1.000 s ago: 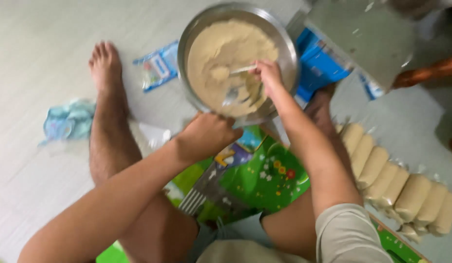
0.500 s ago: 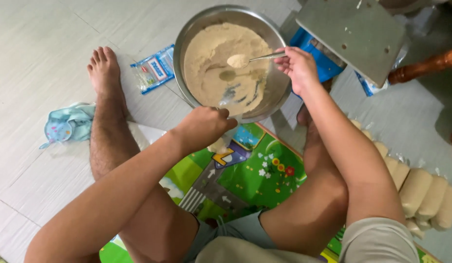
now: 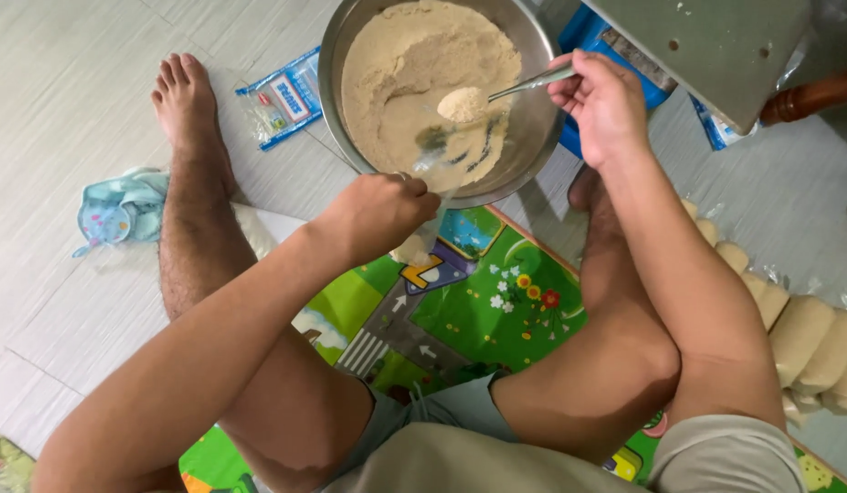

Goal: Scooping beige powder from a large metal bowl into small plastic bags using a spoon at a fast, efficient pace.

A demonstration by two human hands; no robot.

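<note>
steel bowl (image 3: 533, 119) of tan powder is seen from the head view, on the floor by the mat's far edge. a spoon (image 3: 496, 96), heaped with powder, is pinched at its handle end by the right hand (image 3: 601, 105), its long axis running left over the bowl. a small clear bag (image 3: 423, 233), gripped by the closed left hand (image 3: 378, 215) at the bowl's near rim, lies just below the spoon's tip.

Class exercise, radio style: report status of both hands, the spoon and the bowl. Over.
Right hand gripping spoon, heaped with powder, above metal bowl. Left hand pinching small clear bag at bowl's near rim. Nothing between spoon and bag.
</note>
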